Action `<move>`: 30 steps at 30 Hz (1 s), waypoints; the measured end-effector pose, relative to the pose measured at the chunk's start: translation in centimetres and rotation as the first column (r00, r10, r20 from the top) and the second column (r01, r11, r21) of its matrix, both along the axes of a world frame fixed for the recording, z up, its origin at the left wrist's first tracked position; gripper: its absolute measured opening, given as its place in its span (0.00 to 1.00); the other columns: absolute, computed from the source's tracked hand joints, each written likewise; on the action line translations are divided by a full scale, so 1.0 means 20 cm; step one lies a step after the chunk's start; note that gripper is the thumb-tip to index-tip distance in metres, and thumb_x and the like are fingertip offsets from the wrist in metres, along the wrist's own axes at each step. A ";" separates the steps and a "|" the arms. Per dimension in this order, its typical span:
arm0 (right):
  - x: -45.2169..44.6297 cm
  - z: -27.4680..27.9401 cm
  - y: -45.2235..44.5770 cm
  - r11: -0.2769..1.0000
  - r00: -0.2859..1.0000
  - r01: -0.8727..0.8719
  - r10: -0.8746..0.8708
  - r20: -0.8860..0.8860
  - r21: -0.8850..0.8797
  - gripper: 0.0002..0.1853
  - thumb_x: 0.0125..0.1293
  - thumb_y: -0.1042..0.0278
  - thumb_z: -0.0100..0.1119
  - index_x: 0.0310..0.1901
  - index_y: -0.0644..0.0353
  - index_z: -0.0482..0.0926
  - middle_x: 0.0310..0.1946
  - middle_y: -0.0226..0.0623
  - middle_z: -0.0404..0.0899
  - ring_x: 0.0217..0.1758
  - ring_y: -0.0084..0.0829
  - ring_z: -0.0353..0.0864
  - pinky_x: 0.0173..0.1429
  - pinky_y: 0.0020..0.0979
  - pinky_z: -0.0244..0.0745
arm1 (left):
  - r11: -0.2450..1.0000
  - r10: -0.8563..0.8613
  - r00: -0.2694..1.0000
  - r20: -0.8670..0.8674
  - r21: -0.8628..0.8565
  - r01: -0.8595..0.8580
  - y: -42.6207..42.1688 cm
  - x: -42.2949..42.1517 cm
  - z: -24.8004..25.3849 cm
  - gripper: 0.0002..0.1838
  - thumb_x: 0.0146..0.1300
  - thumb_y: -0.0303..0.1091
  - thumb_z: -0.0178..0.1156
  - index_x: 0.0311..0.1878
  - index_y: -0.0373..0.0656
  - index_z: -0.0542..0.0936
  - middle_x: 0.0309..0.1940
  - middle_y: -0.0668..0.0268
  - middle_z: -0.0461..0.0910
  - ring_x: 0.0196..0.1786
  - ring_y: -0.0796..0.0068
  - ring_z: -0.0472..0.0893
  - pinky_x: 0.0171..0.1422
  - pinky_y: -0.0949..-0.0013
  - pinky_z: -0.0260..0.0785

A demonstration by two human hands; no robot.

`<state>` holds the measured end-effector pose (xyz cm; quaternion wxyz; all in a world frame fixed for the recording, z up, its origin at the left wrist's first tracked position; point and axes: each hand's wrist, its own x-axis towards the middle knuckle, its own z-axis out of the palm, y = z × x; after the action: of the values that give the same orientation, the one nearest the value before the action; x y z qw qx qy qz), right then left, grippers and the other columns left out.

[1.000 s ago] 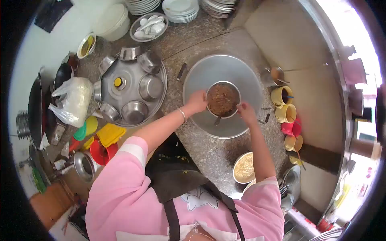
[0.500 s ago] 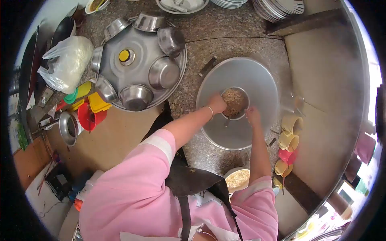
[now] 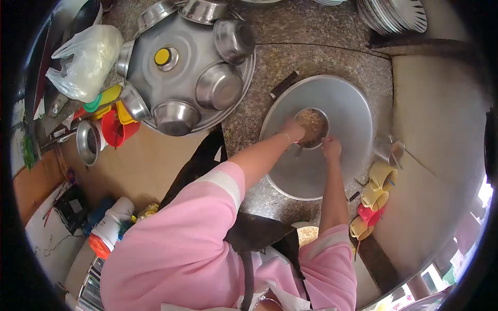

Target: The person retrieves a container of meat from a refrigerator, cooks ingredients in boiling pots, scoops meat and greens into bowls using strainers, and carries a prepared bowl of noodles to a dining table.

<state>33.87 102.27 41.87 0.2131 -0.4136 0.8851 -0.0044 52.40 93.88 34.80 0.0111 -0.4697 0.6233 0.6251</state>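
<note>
**Two bare hands at a bowl of brown food in a wide metal basin**

Seen from above, a person in a pink top [image 3: 171, 238] and dark apron [image 3: 257, 230] reaches over a speckled stone worktop [image 3: 311, 57]. A small round bowl [image 3: 315, 136] of crumbly brown food [image 3: 310, 120] is within the outline of a large, round, dull silver basin [image 3: 342, 171]. A spoon handle [image 3: 299, 151] sticks out over the bowl's near edge.

The left hand [image 3: 293, 129] is at the bowl's left rim, fingers bent over it; blur hides whether they grip. The right hand [image 3: 332, 147] pinches the rim at the near right, fingers drawn together.

To the left, metal bowls [image 3: 219, 85] ring a round metal tray [image 3: 176, 65] with a yellow-capped knob [image 3: 163, 56] at its centre. A bulging plastic bag [image 3: 88, 62] lies farther left. Right of the basin, yellow cups [image 3: 374, 198] and a red cup [image 3: 370, 213] form a row. A bowl of pale food [image 3: 307, 235] shows partly beside the right sleeve [image 3: 329, 244]. Patterned plates [image 3: 386, 14] are stacked at the top right.
</note>
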 end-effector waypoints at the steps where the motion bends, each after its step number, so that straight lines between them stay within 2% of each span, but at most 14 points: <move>1: -0.01 -0.01 0.00 1.000 1.000 -0.026 0.026 -0.016 -0.013 0.12 0.54 0.58 0.63 0.29 0.58 0.77 0.19 0.37 0.79 0.24 0.34 0.80 0.33 0.36 0.73 | 1.000 0.003 1.000 0.000 0.002 -0.003 -0.05 0.01 0.10 0.14 0.55 0.31 0.50 0.40 0.32 0.76 0.24 0.54 0.80 0.26 0.63 0.81 0.32 0.61 0.75; 4: -0.02 -0.03 -0.01 1.000 1.000 0.004 -0.004 -0.011 -0.004 0.12 0.54 0.58 0.63 0.28 0.58 0.77 0.18 0.37 0.79 0.23 0.34 0.80 0.32 0.35 0.73 | 0.969 -0.174 0.977 0.119 0.198 0.149 -0.15 -0.01 0.25 0.15 0.55 0.29 0.51 0.43 0.28 0.71 0.26 0.52 0.79 0.22 0.64 0.81 0.23 0.64 0.73; 6: -0.02 -0.01 -0.03 0.999 0.999 0.033 -0.034 0.011 0.026 0.12 0.54 0.58 0.63 0.28 0.58 0.77 0.18 0.37 0.79 0.23 0.34 0.80 0.32 0.35 0.73 | 0.910 0.107 0.987 0.120 0.388 -0.145 -0.14 -0.05 0.20 0.20 0.53 0.28 0.52 0.48 0.26 0.66 0.25 0.54 0.78 0.23 0.66 0.81 0.24 0.64 0.72; 7: -0.03 -0.02 -0.04 0.996 0.997 0.065 -0.067 0.032 0.055 0.12 0.54 0.58 0.63 0.28 0.58 0.77 0.18 0.37 0.79 0.22 0.33 0.80 0.31 0.35 0.74 | 0.909 0.109 0.987 0.119 0.389 -0.148 -0.12 -0.06 0.13 0.20 0.53 0.28 0.52 0.48 0.26 0.66 0.25 0.54 0.78 0.23 0.66 0.81 0.24 0.64 0.72; 9: -0.06 -0.11 -0.01 0.997 0.996 0.065 -0.067 0.052 0.031 0.12 0.54 0.58 0.63 0.28 0.58 0.78 0.18 0.37 0.79 0.22 0.33 0.80 0.32 0.35 0.74 | 0.994 -0.103 0.979 0.176 -0.020 0.109 -0.08 -0.06 0.02 0.21 0.54 0.28 0.52 0.49 0.26 0.64 0.21 0.56 0.77 0.22 0.68 0.79 0.23 0.65 0.71; 10: -0.09 -0.15 0.01 0.998 0.995 0.068 -0.068 0.074 0.008 0.12 0.54 0.57 0.62 0.29 0.58 0.79 0.18 0.37 0.79 0.22 0.33 0.81 0.33 0.35 0.75 | 0.994 -0.102 0.979 0.174 -0.021 0.107 -0.11 -0.05 0.10 0.21 0.54 0.28 0.52 0.49 0.26 0.64 0.21 0.56 0.77 0.22 0.68 0.79 0.23 0.65 0.71; 12: -0.08 -0.16 0.02 0.997 0.997 0.066 -0.068 0.041 0.038 0.13 0.54 0.56 0.62 0.30 0.58 0.80 0.19 0.37 0.79 0.22 0.33 0.81 0.34 0.35 0.75 | 0.863 0.243 0.944 0.223 0.394 -0.316 -0.20 0.00 0.33 0.18 0.54 0.28 0.52 0.46 0.28 0.68 0.19 0.58 0.76 0.22 0.68 0.79 0.24 0.66 0.71; 13: -0.08 -0.17 0.02 0.996 0.998 0.067 -0.068 0.010 0.066 0.13 0.54 0.55 0.62 0.31 0.58 0.81 0.19 0.37 0.80 0.22 0.34 0.81 0.35 0.34 0.76 | 0.864 0.242 0.944 0.223 0.394 -0.314 -0.20 -0.02 0.30 0.18 0.54 0.28 0.52 0.46 0.28 0.68 0.19 0.58 0.76 0.22 0.68 0.79 0.24 0.66 0.71; 16: -0.08 -0.18 0.02 0.996 0.999 -0.034 0.036 -0.022 0.080 0.15 0.54 0.54 0.61 0.32 0.59 0.81 0.20 0.37 0.80 0.24 0.34 0.82 0.36 0.34 0.76 | 0.894 0.141 0.968 0.206 0.394 -0.214 -0.22 -0.04 0.25 0.11 0.54 0.29 0.52 0.37 0.31 0.74 0.20 0.58 0.77 0.22 0.68 0.79 0.25 0.65 0.70; 22: -0.03 -0.15 0.00 0.999 0.999 0.049 -0.049 0.012 0.010 0.15 0.53 0.55 0.62 0.31 0.60 0.81 0.22 0.39 0.82 0.31 0.37 0.83 0.40 0.37 0.75 | 0.967 -0.248 0.954 0.165 0.103 0.234 -0.22 -0.03 0.21 0.08 0.53 0.29 0.53 0.25 0.35 0.78 0.20 0.55 0.79 0.20 0.66 0.79 0.25 0.63 0.71; 24: -0.02 -0.13 -0.01 0.996 0.997 0.069 -0.071 0.036 0.050 0.15 0.53 0.55 0.62 0.31 0.60 0.82 0.23 0.39 0.82 0.31 0.38 0.83 0.40 0.37 0.75 | 0.914 0.164 0.968 0.191 0.340 -0.222 -0.20 -0.07 0.16 0.08 0.53 0.29 0.53 0.25 0.34 0.78 0.18 0.54 0.78 0.20 0.64 0.80 0.26 0.64 0.72; 28: 0.02 -0.05 -0.04 0.996 0.996 0.090 -0.090 0.026 0.013 0.15 0.53 0.54 0.63 0.30 0.60 0.82 0.21 0.40 0.81 0.30 0.39 0.83 0.39 0.37 0.75 | 0.761 0.491 0.856 0.161 0.398 -0.512 -0.16 -0.13 -0.04 0.09 0.53 0.29 0.54 0.22 0.33 0.77 0.17 0.54 0.78 0.20 0.64 0.80 0.26 0.64 0.73; 29: 0.03 -0.04 -0.05 0.996 0.995 0.091 -0.091 0.026 0.012 0.15 0.53 0.54 0.63 0.30 0.60 0.82 0.21 0.40 0.81 0.30 0.39 0.83 0.39 0.37 0.75 | 0.956 0.199 0.971 0.136 0.193 -0.223 -0.16 -0.12 -0.03 0.09 0.53 0.29 0.54 0.22 0.34 0.77 0.17 0.54 0.78 0.20 0.64 0.80 0.25 0.64 0.73; 30: 0.02 -0.06 -0.05 0.995 0.994 0.100 -0.101 0.047 0.020 0.14 0.52 0.55 0.64 0.29 0.59 0.81 0.23 0.42 0.81 0.31 0.42 0.82 0.39 0.40 0.75 | 0.993 -0.113 0.977 0.179 -0.020 0.119 -0.19 -0.09 0.05 0.10 0.54 0.29 0.54 0.21 0.34 0.77 0.17 0.55 0.78 0.20 0.65 0.80 0.24 0.64 0.72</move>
<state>34.30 101.29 40.67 0.2373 -0.3665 0.8995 -0.0170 50.70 90.04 35.74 0.0959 -0.4866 0.6556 0.5694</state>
